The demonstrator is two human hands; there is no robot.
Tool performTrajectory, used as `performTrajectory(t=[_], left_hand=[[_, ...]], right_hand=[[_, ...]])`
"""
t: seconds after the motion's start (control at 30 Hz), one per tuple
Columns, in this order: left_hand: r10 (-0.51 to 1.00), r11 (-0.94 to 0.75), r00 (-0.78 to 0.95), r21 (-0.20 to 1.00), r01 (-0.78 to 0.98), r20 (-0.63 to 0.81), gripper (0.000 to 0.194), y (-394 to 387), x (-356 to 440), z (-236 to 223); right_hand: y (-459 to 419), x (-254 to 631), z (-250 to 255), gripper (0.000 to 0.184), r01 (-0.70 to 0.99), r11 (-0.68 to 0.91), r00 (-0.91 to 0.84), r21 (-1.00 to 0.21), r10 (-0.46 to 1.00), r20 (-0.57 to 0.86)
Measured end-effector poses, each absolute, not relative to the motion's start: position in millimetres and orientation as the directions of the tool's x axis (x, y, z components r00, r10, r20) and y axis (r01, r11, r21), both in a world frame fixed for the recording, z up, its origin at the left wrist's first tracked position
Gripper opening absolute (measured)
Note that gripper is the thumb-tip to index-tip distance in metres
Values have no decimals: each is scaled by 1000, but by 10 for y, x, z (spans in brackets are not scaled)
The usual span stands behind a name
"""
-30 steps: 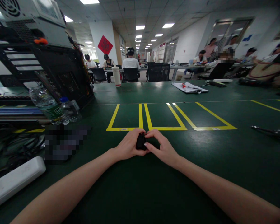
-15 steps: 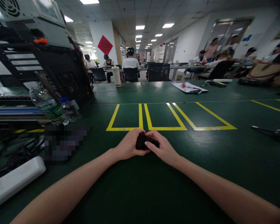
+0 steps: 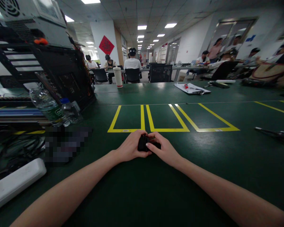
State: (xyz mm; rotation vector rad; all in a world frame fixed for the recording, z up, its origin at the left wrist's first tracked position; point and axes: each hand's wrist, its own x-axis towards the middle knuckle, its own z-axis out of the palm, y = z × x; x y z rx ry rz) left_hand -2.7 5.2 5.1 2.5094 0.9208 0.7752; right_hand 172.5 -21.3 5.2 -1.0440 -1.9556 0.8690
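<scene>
A small black object (image 3: 142,145) sits between the person's two hands, low over the green table (image 3: 142,189); I can't make out whether it touches the surface. The left hand (image 3: 129,146) wraps it from the left, fingers closed around it. The right hand (image 3: 167,150) pinches its right side with thumb and fingertips, and something dark shows beneath that palm.

Just beyond the hands I see yellow tape outlines (image 3: 170,130). Over to the left are plastic bottles (image 3: 46,104) and a white power strip (image 3: 19,183); to the right, a screwdriver-like tool (image 3: 274,133). Farther back stand a pale cup (image 3: 118,78) and, lying flat, a clipboard (image 3: 190,88).
</scene>
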Motion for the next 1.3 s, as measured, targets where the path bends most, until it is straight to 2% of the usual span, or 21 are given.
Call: performTrajectory(t=[0.27,0.43,0.63,0.87,0.93,1.07,1.17,1.3], left_hand=[[666,-731,645,500,464,374,54,26,-16,104],[672,-723,646,514,462,364,54,28,-23,93],[682,-714,638,515,474,357,56,26,-21,98],[671,-727,643,500,471,371,57,35,-22,88],[676,-721,641,507,473,363,57,36,-24,85],[674,-719,651,511,471,349,56,31,-23,93],[681,-714,644,509,480,348,56,26,-21,99],[685,-709,644,515,482,341,55,23,-25,108]], right_hand=[[-237,1740,78,18,411,582,-371,-701,810,455],[-227,1735,69,24,397,519,-360,-757,847,392],[-227,1727,69,20,345,459,-397,-818,862,316],[-226,1735,59,18,395,607,-369,-690,792,486],[-223,1732,56,20,396,592,-363,-702,803,472],[-222,1728,51,27,380,486,-361,-787,861,358],[-224,1728,54,24,371,426,-380,-825,881,284],[-227,1728,61,21,358,430,-391,-829,875,285]])
